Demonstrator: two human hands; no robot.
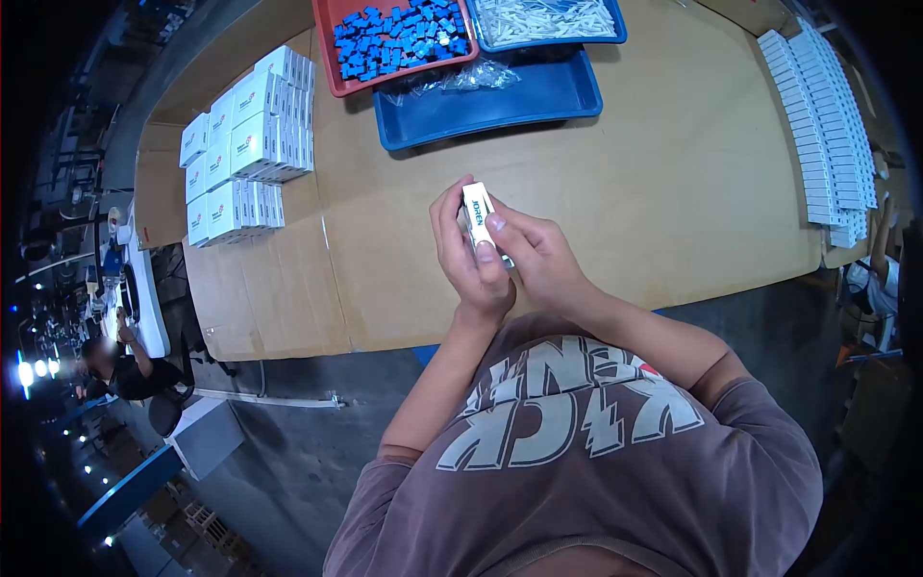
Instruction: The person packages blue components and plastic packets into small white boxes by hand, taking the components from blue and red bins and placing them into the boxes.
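Note:
A small white box [477, 205] with dark lettering on its side is held between my two hands in front of my chest, above the table. My left hand [463, 258] is closed round its left side, the fingers behind it and the thumb near its lower end. From the right, my right hand [544, 262] grips the same box, thumb pressed on its front near the lower half. The right fingers are partly hidden behind the box and the left hand.
Cardboard covers the table [654, 212]. At its far side stand a red tray [336, 72] of blue pieces, a blue tray [577, 42] of white parts, and another blue tray [500, 120] with clear plastic bags. White boxes [252, 144] are stacked left, more [812, 125] right. People work at both sides.

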